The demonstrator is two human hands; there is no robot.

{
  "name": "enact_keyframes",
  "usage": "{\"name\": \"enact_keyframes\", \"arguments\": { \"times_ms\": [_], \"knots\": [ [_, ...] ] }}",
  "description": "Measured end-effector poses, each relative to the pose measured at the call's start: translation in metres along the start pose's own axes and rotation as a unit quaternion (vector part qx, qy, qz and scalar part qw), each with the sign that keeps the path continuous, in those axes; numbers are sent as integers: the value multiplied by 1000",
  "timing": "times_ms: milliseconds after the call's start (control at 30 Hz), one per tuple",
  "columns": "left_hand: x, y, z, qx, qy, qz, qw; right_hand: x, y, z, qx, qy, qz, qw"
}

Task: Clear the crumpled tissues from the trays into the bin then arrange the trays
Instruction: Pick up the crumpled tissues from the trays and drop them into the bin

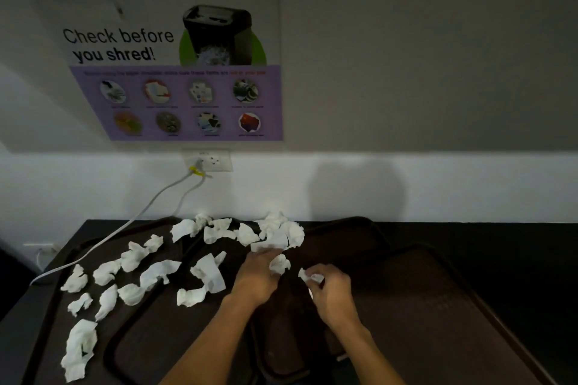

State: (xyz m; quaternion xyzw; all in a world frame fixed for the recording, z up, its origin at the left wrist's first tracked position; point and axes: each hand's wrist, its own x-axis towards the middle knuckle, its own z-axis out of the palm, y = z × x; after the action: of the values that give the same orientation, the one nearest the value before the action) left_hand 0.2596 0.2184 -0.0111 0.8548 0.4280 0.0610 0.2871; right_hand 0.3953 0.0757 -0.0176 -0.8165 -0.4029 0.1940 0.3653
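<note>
Several white crumpled tissues [150, 272] lie scattered over dark brown trays on a dark counter. One tray [150, 341] is at the lower left, another tray [431, 306] at the right, partly overlapping others. My left hand [258, 275] reaches into a clump of tissues [278, 236] near the wall, its fingers curled round a tissue [279, 264]. Just to its right, my right hand [331, 291] pinches a small crumpled tissue [308, 276]. No bin is in view.
A white cable [119, 233] runs from a wall socket [209, 161] down across the counter's left corner and over a tray edge. A shredder poster [175, 72] hangs on the wall. The counter's left edge drops away at the far left.
</note>
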Motion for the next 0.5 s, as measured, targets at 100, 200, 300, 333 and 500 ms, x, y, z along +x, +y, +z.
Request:
{"name": "enact_keyframes", "arguments": {
  "times_ms": [100, 200, 300, 333, 500],
  "knots": [
    [7, 0, 9, 30, -19, -1, 999, -5, -1, -9, 40, 18, 29, 999],
    [12, -1, 16, 30, 3, 9, 999, -10, 4, -16, 44, 23, 44, 998],
    [10, -3, 22, -2, 21, 1, 1000, -15, 7, -22, 53, 22, 51, 997],
    [9, -4, 24, -11, 30, 2, 999, -16, 8, -22, 56, 22, 55, 997],
    [-5, 0, 22, -46, 79, 28, 995, -22, 1, -21, 91, 11, 80, 993]
  ]
}}
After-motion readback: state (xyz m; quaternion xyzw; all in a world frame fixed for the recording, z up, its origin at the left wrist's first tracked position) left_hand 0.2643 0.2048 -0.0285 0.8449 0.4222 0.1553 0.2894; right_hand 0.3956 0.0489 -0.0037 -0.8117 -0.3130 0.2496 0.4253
